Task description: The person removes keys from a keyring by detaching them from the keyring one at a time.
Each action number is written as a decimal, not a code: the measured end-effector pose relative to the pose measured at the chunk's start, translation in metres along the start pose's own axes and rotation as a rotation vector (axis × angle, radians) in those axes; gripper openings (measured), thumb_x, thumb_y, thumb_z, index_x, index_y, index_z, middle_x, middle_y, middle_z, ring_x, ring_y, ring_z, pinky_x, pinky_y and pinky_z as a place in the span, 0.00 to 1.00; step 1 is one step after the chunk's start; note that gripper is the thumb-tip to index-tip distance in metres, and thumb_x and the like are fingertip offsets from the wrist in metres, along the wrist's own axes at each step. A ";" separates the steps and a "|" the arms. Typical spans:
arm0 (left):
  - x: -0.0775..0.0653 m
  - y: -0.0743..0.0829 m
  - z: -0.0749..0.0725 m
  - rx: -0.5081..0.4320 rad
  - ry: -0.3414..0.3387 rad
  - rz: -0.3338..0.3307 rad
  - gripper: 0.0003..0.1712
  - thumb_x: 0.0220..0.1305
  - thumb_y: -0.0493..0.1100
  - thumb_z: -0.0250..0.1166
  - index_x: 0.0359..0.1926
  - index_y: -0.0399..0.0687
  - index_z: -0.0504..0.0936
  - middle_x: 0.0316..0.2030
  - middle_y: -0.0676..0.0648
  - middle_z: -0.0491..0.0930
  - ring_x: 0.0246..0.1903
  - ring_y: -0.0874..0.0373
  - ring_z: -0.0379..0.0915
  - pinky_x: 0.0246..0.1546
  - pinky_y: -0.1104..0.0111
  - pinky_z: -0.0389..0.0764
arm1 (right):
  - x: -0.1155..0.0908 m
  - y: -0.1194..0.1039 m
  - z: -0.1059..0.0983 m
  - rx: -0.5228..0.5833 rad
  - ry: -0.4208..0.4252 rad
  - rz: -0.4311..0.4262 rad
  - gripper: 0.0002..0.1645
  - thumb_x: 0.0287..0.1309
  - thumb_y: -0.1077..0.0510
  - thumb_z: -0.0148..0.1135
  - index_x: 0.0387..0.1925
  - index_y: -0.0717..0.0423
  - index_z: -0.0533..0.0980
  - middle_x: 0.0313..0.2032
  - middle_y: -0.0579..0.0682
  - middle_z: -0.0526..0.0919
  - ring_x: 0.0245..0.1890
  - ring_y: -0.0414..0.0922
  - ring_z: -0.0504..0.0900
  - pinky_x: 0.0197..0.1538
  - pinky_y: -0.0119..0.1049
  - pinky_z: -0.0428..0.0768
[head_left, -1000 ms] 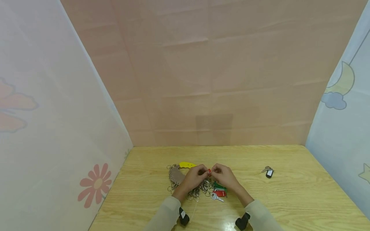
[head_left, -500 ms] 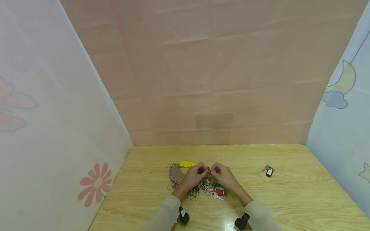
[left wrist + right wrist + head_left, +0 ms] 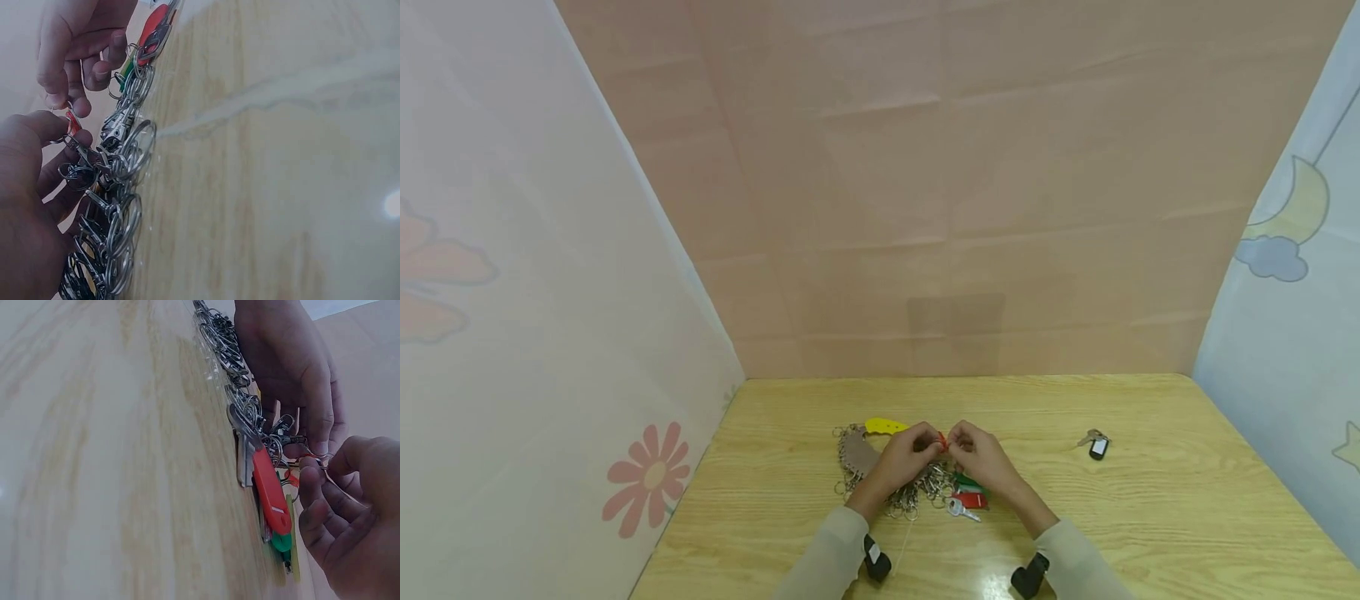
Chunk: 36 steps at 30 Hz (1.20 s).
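Red piece (image 3: 942,441): small, mostly covered by your fingertips and held off the table, to the right of the brown plate (image 3: 856,452); in the left wrist view its long axis slants, one end by your right fingertips, the other down toward your left fingers. Which end is its front you cannot tell.
Left hand (image 3: 908,454): partly over the brown plate; your thumb and finger are nipped together on the red piece, a metal clasp (image 3: 78,147) just beside them.
Right hand (image 3: 981,458): right of the brown plate; your thumb and fingertip close on a thin metal piece (image 3: 345,490), the other fingers loosely bent.
Rings and clips (image 3: 904,503): clustered along the brown plate's near edge.
Yellow handle (image 3: 886,427): at the brown plate's far side.
Tags and key: red tag (image 3: 972,501), green tag (image 3: 966,481) and silver key (image 3: 963,510) lie to the brown plate's near right.
Black tag (image 3: 1098,450): with a key (image 3: 1092,437), well to the brown plate's right.
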<state>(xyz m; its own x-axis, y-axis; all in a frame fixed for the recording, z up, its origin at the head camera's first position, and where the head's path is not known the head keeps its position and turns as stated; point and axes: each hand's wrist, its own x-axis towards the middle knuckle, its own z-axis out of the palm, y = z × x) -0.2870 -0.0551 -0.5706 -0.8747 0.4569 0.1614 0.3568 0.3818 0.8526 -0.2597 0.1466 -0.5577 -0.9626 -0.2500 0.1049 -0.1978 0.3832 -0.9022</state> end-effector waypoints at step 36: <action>-0.001 -0.001 0.001 0.010 -0.011 0.023 0.06 0.81 0.46 0.62 0.44 0.57 0.85 0.40 0.53 0.86 0.35 0.68 0.76 0.40 0.71 0.80 | 0.002 0.000 -0.001 -0.023 0.007 0.075 0.07 0.74 0.60 0.60 0.40 0.61 0.80 0.37 0.53 0.84 0.28 0.39 0.74 0.30 0.31 0.74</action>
<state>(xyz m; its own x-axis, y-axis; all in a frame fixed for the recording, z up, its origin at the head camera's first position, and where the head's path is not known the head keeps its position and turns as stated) -0.2860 -0.0555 -0.5720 -0.8628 0.4742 0.1753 0.3797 0.3788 0.8440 -0.2621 0.1469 -0.5573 -0.9760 -0.2140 0.0401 -0.1292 0.4208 -0.8979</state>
